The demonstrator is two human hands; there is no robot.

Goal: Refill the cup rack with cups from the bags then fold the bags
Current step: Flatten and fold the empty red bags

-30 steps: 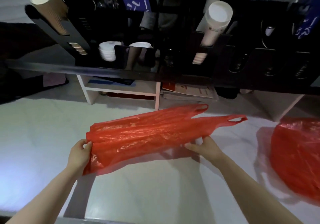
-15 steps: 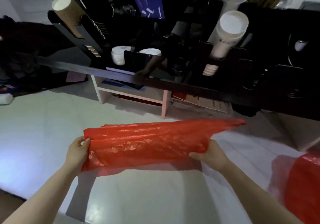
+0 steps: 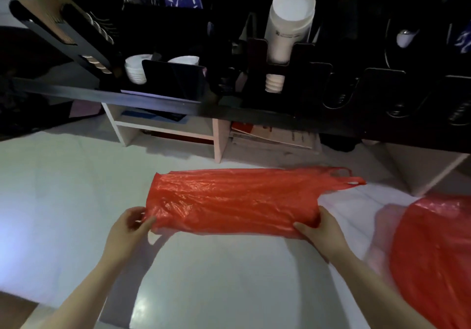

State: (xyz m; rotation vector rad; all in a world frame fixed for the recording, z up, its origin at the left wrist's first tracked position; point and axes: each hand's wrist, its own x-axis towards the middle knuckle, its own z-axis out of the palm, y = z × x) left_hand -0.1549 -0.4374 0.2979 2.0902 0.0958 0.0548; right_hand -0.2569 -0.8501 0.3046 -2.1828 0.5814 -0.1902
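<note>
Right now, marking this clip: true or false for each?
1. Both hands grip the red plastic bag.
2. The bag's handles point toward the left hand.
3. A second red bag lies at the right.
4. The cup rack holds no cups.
1. True. The left hand and the right hand each have a grip on the red plastic bag.
2. False. The handles lie at the bag's right end, past the right hand.
3. True. A second red bag lies at the right edge of the view.
4. False. A stack of white cups stands in the cup rack, and brown paper cups sit at its left.
</note>
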